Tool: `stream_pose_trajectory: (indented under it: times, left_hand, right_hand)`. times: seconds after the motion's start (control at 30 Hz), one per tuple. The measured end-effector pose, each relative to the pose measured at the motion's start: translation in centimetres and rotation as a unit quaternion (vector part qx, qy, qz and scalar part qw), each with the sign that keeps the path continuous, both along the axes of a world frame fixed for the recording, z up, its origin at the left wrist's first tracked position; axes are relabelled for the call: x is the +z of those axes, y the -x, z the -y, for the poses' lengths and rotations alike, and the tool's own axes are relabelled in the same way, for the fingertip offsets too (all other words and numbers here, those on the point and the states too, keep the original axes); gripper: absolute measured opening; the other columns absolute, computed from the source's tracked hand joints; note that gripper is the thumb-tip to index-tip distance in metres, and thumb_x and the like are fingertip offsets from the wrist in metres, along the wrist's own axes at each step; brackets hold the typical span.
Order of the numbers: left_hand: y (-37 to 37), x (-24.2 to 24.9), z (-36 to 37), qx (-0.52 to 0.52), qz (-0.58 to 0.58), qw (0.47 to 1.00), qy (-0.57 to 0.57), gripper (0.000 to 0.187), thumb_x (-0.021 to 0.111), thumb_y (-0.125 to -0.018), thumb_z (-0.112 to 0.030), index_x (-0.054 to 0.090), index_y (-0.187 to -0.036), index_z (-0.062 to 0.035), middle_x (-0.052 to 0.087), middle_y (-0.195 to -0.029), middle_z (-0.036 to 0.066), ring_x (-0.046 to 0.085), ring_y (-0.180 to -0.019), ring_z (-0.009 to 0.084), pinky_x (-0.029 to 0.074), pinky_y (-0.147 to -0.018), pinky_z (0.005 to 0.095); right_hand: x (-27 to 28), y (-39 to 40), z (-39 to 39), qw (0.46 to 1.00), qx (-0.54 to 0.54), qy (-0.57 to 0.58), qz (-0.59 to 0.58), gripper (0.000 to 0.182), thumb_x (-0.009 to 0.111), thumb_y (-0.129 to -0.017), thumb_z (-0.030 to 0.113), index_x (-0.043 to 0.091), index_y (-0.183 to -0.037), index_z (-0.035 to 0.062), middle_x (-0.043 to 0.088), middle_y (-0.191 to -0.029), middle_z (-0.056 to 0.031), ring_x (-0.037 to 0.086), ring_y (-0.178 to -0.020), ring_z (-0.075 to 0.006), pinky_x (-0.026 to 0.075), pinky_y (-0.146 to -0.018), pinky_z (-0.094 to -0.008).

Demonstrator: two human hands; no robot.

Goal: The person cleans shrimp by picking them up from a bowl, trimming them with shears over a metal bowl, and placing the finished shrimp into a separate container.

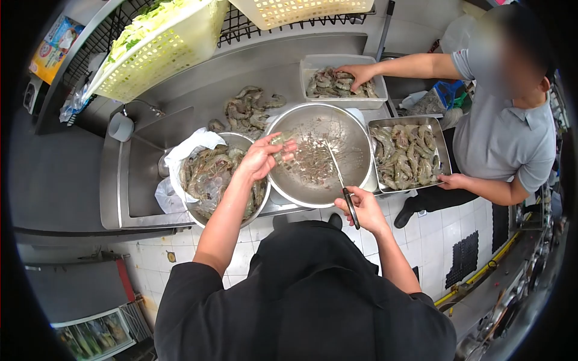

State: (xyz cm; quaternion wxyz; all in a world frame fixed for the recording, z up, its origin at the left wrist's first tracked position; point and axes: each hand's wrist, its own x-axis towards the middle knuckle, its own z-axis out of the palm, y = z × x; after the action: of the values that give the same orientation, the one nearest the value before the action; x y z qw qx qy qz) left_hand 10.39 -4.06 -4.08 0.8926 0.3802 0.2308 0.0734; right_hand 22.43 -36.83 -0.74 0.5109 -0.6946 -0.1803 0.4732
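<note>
My left hand point(260, 157) is at the left rim of a large steel bowl point(365, 157), its fingers around a pale, translucent shrimp point(279, 144) that they partly hide. Black-handled scissors point(350, 207) are in my right hand point(366, 212), at the bowl's front right edge. Their blades point up and away over the bowl, where trimmed feelers and shell bits point(316, 157) lie. Left of it stands another bowl point(263, 201) heaped with whole shrimp point(208, 174) and a white plastic bag point(191, 147). More shrimp point(245, 109) are piled on the steel counter behind.
Across on the right, a co-worker point(506, 132) reaches into a white tub point(343, 60) of shrimp and grips a metal tray point(447, 157) of shrimp. A sink point(147, 162) is at the left. Baskets, one with cut greens point(144, 30), stand on a wire rack above.
</note>
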Motion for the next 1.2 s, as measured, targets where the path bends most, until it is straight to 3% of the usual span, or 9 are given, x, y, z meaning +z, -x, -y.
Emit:
stream_pose_trajectory:
  times: [0.2, 0.27, 0.47, 0.6, 0.63, 0.67, 0.8, 1.0, 1.2]
  left_hand:
    - [-0.7, -0.9, -0.7, 0.050, -0.045, 0.988, -0.140, 0.036, 0.059, -0.105, -0.004, 0.053, -0.138, 0.0047, 0.065, -0.129, 0.022, 0.069, -0.115, 0.0306, 0.062, -0.098, 0.0438]
    - [-1.2, -2.1, -1.1, 0.118, -0.055, 0.977, -0.170, 0.026, 0.069, -0.100, -0.007, 0.063, -0.122, 0.0050, 0.072, -0.109, 0.015, 0.073, -0.094, 0.0246, 0.066, -0.081, 0.0364]
    - [-2.6, -1.3, -1.2, 0.147, -0.091, 0.965, -0.196, 0.022, 0.076, -0.097, -0.010, 0.067, -0.111, 0.0050, 0.074, -0.097, 0.014, 0.074, -0.079, 0.0226, 0.063, -0.064, 0.0313]
    - [-5.9, 0.4, -1.4, 0.169, -0.123, 0.957, -0.199, 0.024, 0.074, -0.097, -0.008, 0.066, -0.112, 0.0087, 0.073, -0.101, 0.016, 0.074, -0.085, 0.0238, 0.064, -0.070, 0.0316]
    - [-7.2, 0.7, -1.6, 0.180, -0.069, 0.966, -0.174, 0.028, 0.071, -0.098, -0.005, 0.061, -0.118, 0.0116, 0.072, -0.105, 0.019, 0.074, -0.090, 0.0255, 0.064, -0.074, 0.0325]
    - [-8.4, 1.0, -1.8, 0.191, -0.013, 0.970, -0.148, 0.033, 0.069, -0.099, -0.002, 0.057, -0.125, 0.0146, 0.070, -0.110, 0.021, 0.074, -0.094, 0.0273, 0.065, -0.079, 0.0333]
    - [-11.7, 3.8, -1.3, 0.178, 0.024, 0.974, -0.137, 0.052, 0.056, -0.099, 0.011, 0.034, -0.146, 0.0158, 0.066, -0.119, 0.027, 0.073, -0.105, 0.0325, 0.064, -0.087, 0.0358]
    - [-10.9, 2.1, -1.1, 0.109, 0.080, 0.984, -0.118, 0.046, 0.057, -0.096, 0.012, 0.045, -0.141, 0.0143, 0.068, -0.121, 0.024, 0.072, -0.108, 0.0314, 0.063, -0.087, 0.0352]
    - [-12.5, 0.9, -2.2, 0.107, 0.124, 0.984, -0.069, 0.052, 0.056, -0.101, 0.005, 0.038, -0.149, 0.0099, 0.061, -0.135, 0.027, 0.067, -0.119, 0.0328, 0.061, -0.093, 0.0381]
  right_hand:
    - [-0.4, 0.3, 0.2, 1.000, -0.008, 0.004, 0.016, 0.072, 0.085, -0.090, 0.036, 0.056, -0.135, -0.0115, 0.060, -0.063, -0.0010, 0.055, -0.049, -0.0081, 0.040, -0.043, -0.0269]
    - [-0.7, 0.4, 0.3, 1.000, -0.014, 0.008, 0.014, 0.073, 0.085, -0.090, 0.037, 0.056, -0.136, -0.0115, 0.060, -0.063, -0.0012, 0.055, -0.049, -0.0082, 0.041, -0.043, -0.0268]
    - [-1.2, 1.2, 1.0, 0.999, -0.039, 0.005, -0.013, 0.078, 0.086, -0.089, 0.037, 0.052, -0.141, -0.0113, 0.060, -0.064, -0.0014, 0.056, -0.050, -0.0080, 0.043, -0.044, -0.0258]
    - [-0.1, 1.6, 0.9, 0.998, -0.043, 0.003, -0.034, 0.077, 0.085, -0.090, 0.035, 0.051, -0.141, -0.0113, 0.059, -0.066, -0.0010, 0.056, -0.052, -0.0076, 0.044, -0.044, -0.0251]
    - [0.1, 1.8, 0.8, 0.998, -0.047, 0.006, -0.036, 0.076, 0.085, -0.090, 0.034, 0.052, -0.141, -0.0111, 0.059, -0.066, -0.0007, 0.056, -0.052, -0.0077, 0.044, -0.044, -0.0252]
    - [0.5, 2.1, 0.7, 0.998, -0.053, 0.018, -0.030, 0.052, 0.081, -0.093, 0.023, 0.060, -0.131, -0.0053, 0.063, -0.070, -0.0024, 0.058, -0.053, -0.0077, 0.047, -0.044, -0.0244]
    - [0.8, 2.2, 1.0, 0.998, -0.014, 0.002, -0.053, 0.071, 0.084, -0.092, 0.030, 0.052, -0.143, -0.0085, 0.060, -0.067, 0.0009, 0.056, -0.054, -0.0068, 0.045, -0.046, -0.0249]
    - [0.1, 2.8, 1.8, 0.997, -0.047, 0.015, -0.052, 0.072, 0.084, -0.091, 0.031, 0.053, -0.144, -0.0070, 0.061, -0.068, 0.0006, 0.056, -0.054, -0.0072, 0.045, -0.047, -0.0249]
    - [0.3, 2.8, 2.3, 0.997, -0.055, 0.018, -0.059, 0.074, 0.084, -0.091, 0.033, 0.052, -0.143, -0.0092, 0.063, -0.070, -0.0014, 0.057, -0.055, -0.0076, 0.046, -0.047, -0.0252]
